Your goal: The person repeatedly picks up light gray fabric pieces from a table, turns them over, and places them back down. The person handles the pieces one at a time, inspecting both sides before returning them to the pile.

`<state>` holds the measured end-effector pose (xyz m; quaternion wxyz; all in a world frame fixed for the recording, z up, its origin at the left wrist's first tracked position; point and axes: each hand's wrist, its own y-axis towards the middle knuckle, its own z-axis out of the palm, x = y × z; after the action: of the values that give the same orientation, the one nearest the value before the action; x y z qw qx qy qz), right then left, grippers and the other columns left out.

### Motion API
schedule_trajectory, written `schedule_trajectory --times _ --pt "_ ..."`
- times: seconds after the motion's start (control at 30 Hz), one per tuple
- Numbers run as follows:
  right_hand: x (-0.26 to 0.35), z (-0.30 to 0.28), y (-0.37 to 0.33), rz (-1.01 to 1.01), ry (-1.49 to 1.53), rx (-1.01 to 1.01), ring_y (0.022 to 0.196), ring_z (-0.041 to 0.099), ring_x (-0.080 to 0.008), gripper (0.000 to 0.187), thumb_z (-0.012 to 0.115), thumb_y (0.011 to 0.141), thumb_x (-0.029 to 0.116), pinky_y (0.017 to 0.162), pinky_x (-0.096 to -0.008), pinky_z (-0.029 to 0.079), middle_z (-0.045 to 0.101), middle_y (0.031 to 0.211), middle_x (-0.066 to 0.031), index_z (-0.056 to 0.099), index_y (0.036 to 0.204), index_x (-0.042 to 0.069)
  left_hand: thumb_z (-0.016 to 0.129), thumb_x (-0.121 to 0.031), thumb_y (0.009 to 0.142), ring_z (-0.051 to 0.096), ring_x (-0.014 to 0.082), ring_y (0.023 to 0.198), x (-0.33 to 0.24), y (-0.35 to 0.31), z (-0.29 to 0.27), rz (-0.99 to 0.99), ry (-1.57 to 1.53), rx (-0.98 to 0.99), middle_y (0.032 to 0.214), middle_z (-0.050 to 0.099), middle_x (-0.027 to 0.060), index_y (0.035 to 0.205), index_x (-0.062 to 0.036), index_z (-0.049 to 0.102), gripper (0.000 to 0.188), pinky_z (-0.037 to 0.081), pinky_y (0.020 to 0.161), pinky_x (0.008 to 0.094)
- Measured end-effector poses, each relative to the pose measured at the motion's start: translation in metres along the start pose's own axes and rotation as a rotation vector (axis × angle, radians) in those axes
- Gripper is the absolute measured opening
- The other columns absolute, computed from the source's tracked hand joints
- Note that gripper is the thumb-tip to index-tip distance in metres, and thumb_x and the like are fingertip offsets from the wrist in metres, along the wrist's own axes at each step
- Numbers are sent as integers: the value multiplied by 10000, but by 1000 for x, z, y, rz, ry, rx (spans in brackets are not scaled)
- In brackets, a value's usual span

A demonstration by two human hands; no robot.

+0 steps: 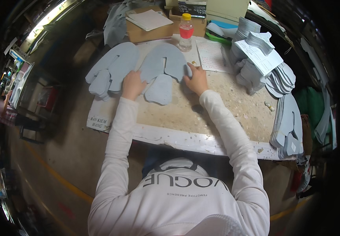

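A grey U-shaped cut piece (162,54), like a shoe upper, lies flat on the table between my hands. My left hand (133,85) is closed at its lower left edge, fingertips partly hidden. On its opposite edge, my right hand (197,80) has thumb and forefinger around the rim. Below the slot of the U sits a smaller grey tongue-shaped piece (159,90). To the left of my left hand rests a stack of similar grey U-shaped pieces (124,53), with a small stack of tongue pieces (100,85) over its lower part.
A bottle with a yellow cap (185,33) stands behind the pieces, beside a printed sheet (214,55). Tall grey stacks (250,74) topped with paper fill the back right. Another bundle (286,122) lies at the right edge. Cardboard boxes (146,33) line the back.
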<state>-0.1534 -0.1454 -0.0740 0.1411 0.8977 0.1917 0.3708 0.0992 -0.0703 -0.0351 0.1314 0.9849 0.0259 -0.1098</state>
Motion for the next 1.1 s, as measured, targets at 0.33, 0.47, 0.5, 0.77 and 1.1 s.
schedule_trajectory --times 0.33,0.47,0.5,0.77,1.1 --pt "31 -15 -47 -68 -128 85 1037 466 -476 733 700 692 144 856 -510 439 397 1259 -345 395 1359 128 699 -251 737 580 384 987 -10 -8 -2 -24 45 39 1060 591 226 1242 -69 536 561 476 835 436" --pt "29 -83 -58 -176 155 152 1041 531 -391 541 709 753 227 902 -461 444 567 1127 -233 542 1248 85 711 -194 737 532 356 1031 -31 -48 -24 293 -44 -269 1085 578 186 1230 -82 545 531 432 889 424" --pt "24 -110 -62 -210 246 214 1030 558 -364 487 708 769 245 903 -446 451 610 1087 -206 588 1209 74 720 -171 724 532 340 1023 -36 -63 -32 368 -88 -166 1084 582 160 1211 -87 560 520 434 878 420" --pt "-87 -332 -65 364 380 -325 807 630 -94 233 566 929 208 756 -228 504 690 886 -47 691 1036 43 698 -83 732 550 275 986 -69 -78 -17 358 -156 -18 1072 588 62 1056 -75 642 328 453 832 392" --pt "-217 -380 -38 805 795 -700 853 623 -224 236 561 899 107 754 -314 579 593 987 -132 508 1106 5 619 -27 813 622 252 891 -122 -99 -13 338 -595 -152 1003 637 115 968 -17 665 162 490 773 330"
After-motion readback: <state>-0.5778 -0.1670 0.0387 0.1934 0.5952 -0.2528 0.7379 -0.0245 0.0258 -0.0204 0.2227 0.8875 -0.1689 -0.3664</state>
